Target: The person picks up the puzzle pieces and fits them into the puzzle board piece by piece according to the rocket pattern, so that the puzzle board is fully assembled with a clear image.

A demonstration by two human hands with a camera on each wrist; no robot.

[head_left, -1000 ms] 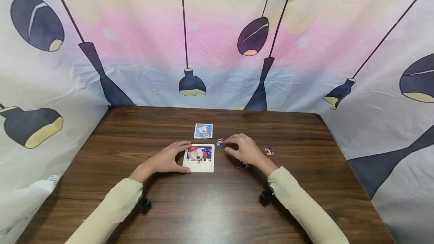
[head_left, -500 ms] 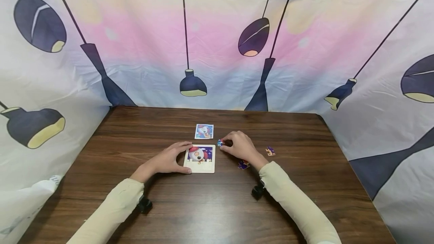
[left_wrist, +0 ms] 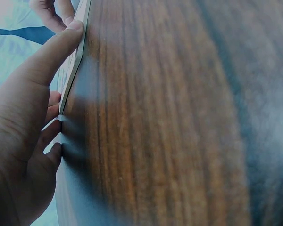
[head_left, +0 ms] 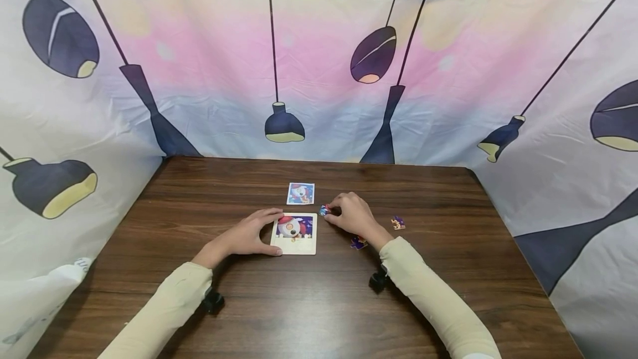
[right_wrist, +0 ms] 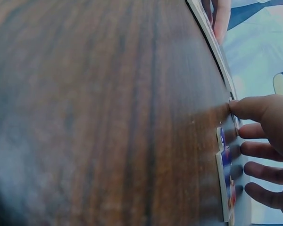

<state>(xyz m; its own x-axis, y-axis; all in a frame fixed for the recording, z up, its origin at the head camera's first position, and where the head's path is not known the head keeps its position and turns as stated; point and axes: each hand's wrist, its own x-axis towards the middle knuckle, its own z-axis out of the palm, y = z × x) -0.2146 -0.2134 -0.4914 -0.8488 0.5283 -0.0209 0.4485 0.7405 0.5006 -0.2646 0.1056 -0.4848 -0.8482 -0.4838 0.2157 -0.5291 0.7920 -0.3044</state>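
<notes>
A square jigsaw puzzle board (head_left: 301, 245) lies on the table, its upper half filled with a white cartoon face in a red hat on purple. My left hand (head_left: 244, 234) grips its left side, thumb at the near corner and fingers at the far one. In the left wrist view the thumb (left_wrist: 61, 44) presses on the board's edge (left_wrist: 74, 70). Right of the board, my right hand (head_left: 355, 216) pinches a blue and red puzzle piece (head_left: 323, 210) between thumb and fingers, low over the table. That piece is mostly hidden behind the thumb in the right wrist view.
A small printed picture card (head_left: 301, 193) lies just beyond the board. One purple puzzle piece (head_left: 358, 243) sits under the right wrist, and a purple and orange puzzle piece (head_left: 397, 222) lies farther right. A printed cloth (head_left: 319, 71) stands around the wooden table (head_left: 299, 314).
My right hand has shifted slightly left and its thumb has closed against the blue and red puzzle piece, taking hold of it. The left hand stays on the board.
</notes>
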